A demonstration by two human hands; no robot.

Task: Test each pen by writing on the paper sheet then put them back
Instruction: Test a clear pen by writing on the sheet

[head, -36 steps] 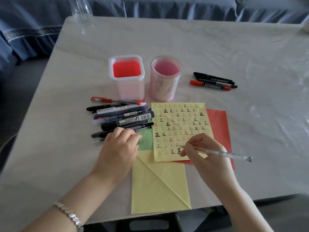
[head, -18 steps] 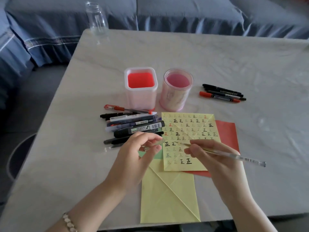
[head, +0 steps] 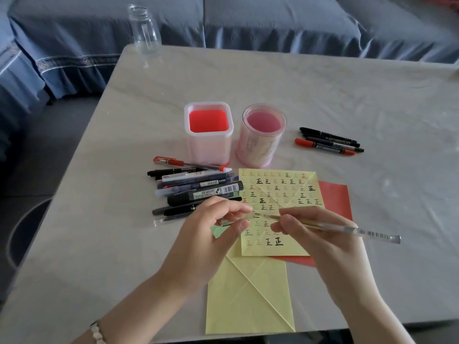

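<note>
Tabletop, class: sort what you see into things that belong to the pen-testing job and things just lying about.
Belongs to the job:
clear pen in the right hand
cap in the left hand
marked yellow sheet
pile of pens
three markers
square holder
round holder

Just lying about:
glass bottle
red paper
folded yellow paper

We count hands, holders, pens and papers across the frame.

Two hands: left hand and right hand, sharing one clear pen at centre. Two holders at upper centre: one square holder and one round holder. Three markers lie at right of centre. The pile of pens at left of centre holds about nine; we cannot count it exactly. One glass jar stands at upper left. Four paper sheets show: two yellow, one red, one green.
</note>
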